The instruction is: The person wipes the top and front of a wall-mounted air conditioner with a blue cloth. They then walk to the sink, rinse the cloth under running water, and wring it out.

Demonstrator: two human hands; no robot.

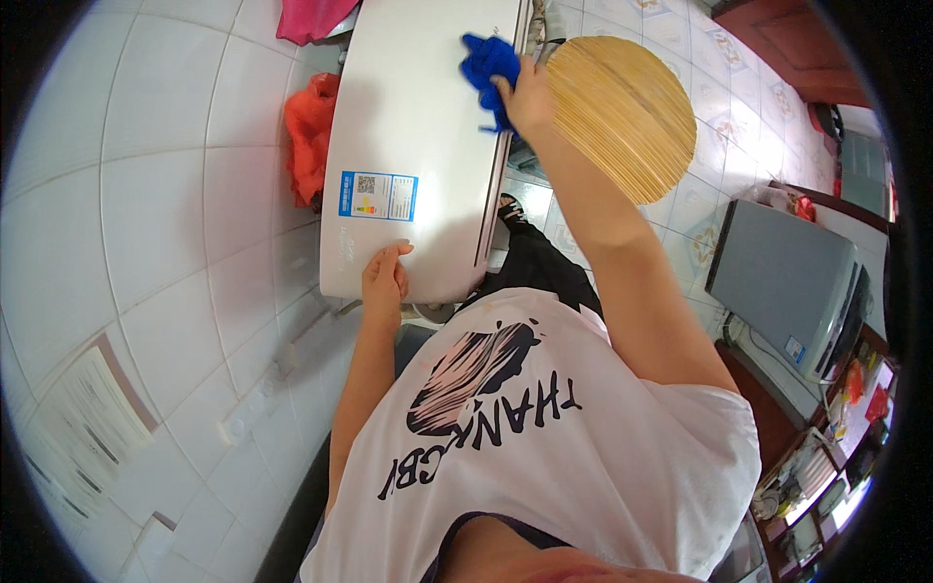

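Observation:
A crumpled blue cloth (490, 73) lies against the smooth white panel of a long appliance (430, 138), near its right edge. My right hand (528, 98) grips the cloth, with the arm stretched forward. My left hand (386, 271) is at the near end of the same panel, its fingers loosely bent and nothing visible in them. Whether it touches the panel cannot be told. Just beyond the left hand, a blue-and-white energy label (378, 196) is stuck on the panel.
White wall tiles (153, 197) run along the left. Red-orange fabric or plastic (313, 138) sits between wall and appliance. A round slatted mat or cover (627, 116) lies right of my right hand. Farther right, a grey-topped appliance (783, 277) stands near cluttered shelves (824, 503).

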